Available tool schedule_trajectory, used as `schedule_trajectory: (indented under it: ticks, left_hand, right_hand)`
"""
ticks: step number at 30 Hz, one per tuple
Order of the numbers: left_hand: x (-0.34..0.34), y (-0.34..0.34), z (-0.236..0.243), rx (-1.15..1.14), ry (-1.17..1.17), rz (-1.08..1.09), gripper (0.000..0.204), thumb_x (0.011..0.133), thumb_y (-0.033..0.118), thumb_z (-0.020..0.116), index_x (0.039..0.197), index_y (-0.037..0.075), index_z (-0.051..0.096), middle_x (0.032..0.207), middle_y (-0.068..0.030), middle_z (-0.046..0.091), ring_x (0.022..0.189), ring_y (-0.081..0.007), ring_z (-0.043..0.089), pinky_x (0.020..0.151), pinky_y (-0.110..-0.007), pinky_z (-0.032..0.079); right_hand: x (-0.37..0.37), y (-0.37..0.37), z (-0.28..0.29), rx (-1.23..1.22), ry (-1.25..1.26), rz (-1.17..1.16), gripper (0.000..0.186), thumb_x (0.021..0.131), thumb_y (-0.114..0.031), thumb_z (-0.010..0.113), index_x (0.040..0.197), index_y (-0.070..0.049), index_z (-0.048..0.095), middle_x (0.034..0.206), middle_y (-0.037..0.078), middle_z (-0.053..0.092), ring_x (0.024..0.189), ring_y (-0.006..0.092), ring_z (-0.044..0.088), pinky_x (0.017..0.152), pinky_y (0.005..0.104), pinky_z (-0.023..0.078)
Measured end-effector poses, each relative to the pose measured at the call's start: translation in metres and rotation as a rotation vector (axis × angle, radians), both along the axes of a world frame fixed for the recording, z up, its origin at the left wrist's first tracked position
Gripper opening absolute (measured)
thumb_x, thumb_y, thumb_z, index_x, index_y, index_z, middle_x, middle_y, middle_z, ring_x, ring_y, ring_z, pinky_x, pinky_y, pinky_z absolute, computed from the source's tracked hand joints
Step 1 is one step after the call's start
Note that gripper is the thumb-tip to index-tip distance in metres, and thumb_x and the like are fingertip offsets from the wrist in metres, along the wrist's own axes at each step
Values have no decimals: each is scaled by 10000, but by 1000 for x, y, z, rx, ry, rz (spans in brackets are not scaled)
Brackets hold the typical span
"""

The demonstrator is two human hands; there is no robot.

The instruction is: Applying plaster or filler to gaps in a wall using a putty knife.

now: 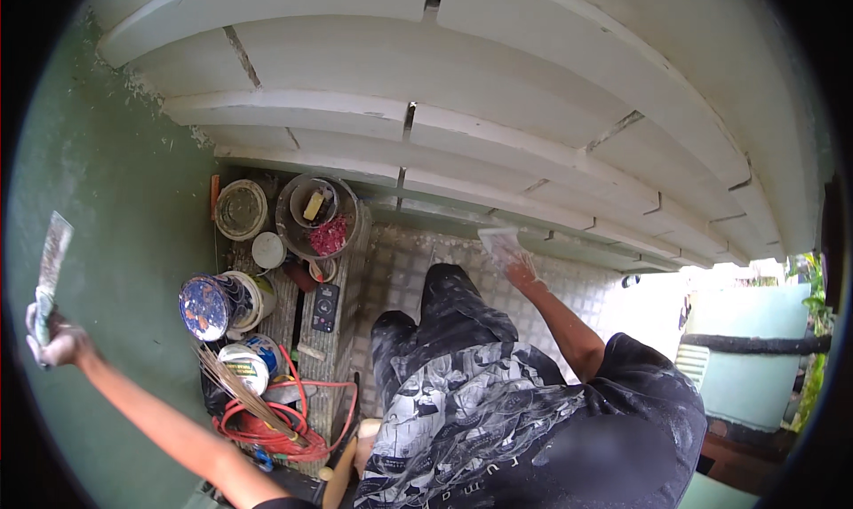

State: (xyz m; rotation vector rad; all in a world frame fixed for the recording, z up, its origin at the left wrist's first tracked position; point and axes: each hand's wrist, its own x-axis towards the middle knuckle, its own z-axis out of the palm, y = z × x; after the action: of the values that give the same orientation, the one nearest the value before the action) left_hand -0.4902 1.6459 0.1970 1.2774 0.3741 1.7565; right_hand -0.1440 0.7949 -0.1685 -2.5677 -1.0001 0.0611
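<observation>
My left hand (62, 344) is closed around the handle of a putty knife (56, 251), out at the far left. Its smeared blade points up, in front of the green wall (133, 251); whether it touches the wall I cannot tell. My right hand (521, 267), whitish with residue, is closed on a flat white piece with a straight edge (496, 235), its exact kind unclear. That hand is above the tiled floor, close to the lower wall under the white slatted panels (533, 145).
Left of my legs, a plank bench (342, 260) carries a large tub (355, 229), several buckets, including a paint-splashed blue one (204, 307), and a dark device with a dial (326, 306). A coiled red hose (258, 429) and thin sticks (240, 389) lie at its near end.
</observation>
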Motion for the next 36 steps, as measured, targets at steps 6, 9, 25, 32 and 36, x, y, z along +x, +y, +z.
schedule_trajectory:
  ticks: [6,9,25,32,36]
  left_hand:
    - [71,-360,-132,-387,-134,-583,397,861,460,415,816,82,527,700,-83,500,666,-217,508,614,-341,445]
    - [89,-464,-242,-766,-312,-623,343,866,433,477,801,98,517,714,-81,536,583,-196,459,518,-323,392]
    - [81,-809,-336,-1394,-231,-3,383,897,440,536,1048,99,622,884,-48,653,737,-176,598,618,-270,462]
    - [69,-862,-296,-1352,-296,120,401,910,425,535,1106,83,607,861,-53,613,740,-165,570,599,-269,456]
    - [56,-879,-309,-1384,-248,77,409,917,440,511,1133,105,606,884,-41,610,757,-154,564,659,-277,440]
  right_hand:
    - [108,9,38,-52,-386,337,213,785,-114,608,993,-101,651,1386,93,494,1267,279,470,1019,464,395]
    - [149,-13,-25,-88,-321,311,188,832,-71,580,1012,-44,627,1440,60,436,1293,306,433,1065,406,369]
    - [172,-29,-36,162,-349,641,243,752,-29,566,989,-17,622,1226,153,600,1148,371,544,994,474,406]
    - [145,-46,20,155,198,631,427,792,0,483,1203,-60,585,1200,193,599,1132,385,541,965,460,421]
    - [134,-81,25,29,330,537,386,841,-17,456,1208,-40,572,1181,216,603,1134,396,537,952,455,430]
